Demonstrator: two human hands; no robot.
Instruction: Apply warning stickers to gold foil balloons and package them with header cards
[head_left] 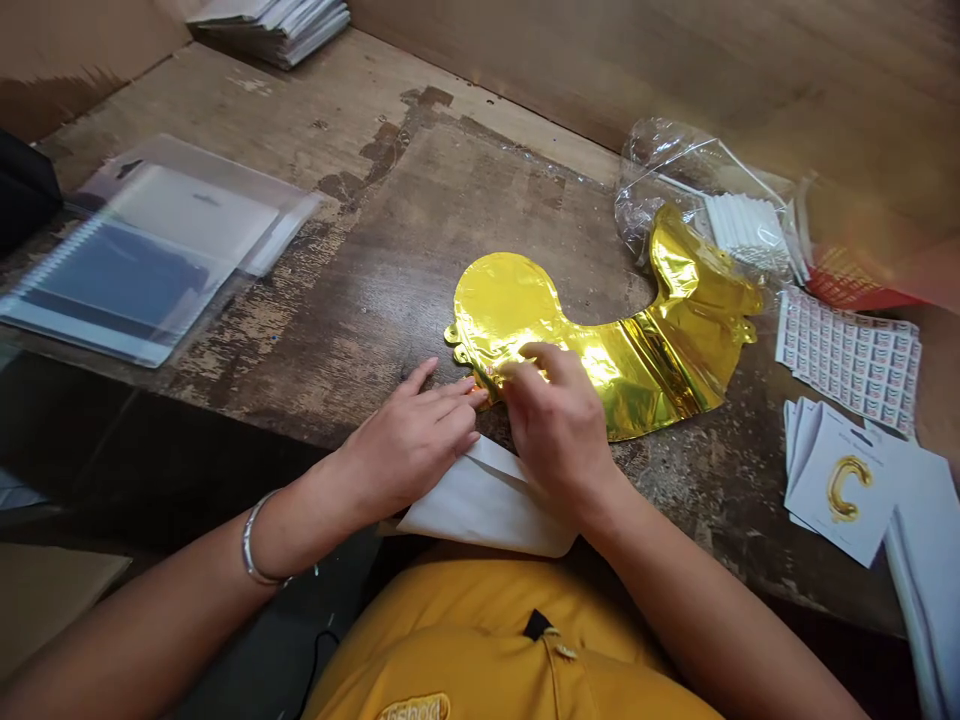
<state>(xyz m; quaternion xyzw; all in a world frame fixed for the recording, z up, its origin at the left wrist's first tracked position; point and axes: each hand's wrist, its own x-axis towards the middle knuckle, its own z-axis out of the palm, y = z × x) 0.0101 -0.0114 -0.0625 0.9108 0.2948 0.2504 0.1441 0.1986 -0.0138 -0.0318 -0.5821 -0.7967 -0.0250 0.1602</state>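
A shiny gold foil balloon [517, 290], uninflated and curved like a letter C, lies on the table in front of me. My left hand [420, 430] rests at its near left edge, fingers stretched out and fingertips touching the foil. Close beside it, my right hand [559, 420] has its fingers curled and pinched at the same edge of the balloon. Exactly what lies under those fingertips is hidden. Below both hands, a folded white sheet of paper [487, 505] sits at the table's front edge, partly covered by them.
Clear plastic sleeves [150, 260] lie at the left. At the right are a clear bag of white sticks [746, 225], a red basket [847, 275], sticker sheets [847, 355] and cards picturing a gold C [844, 480]. A paper stack [277, 30] stands at the back of the worn wooden table [360, 270].
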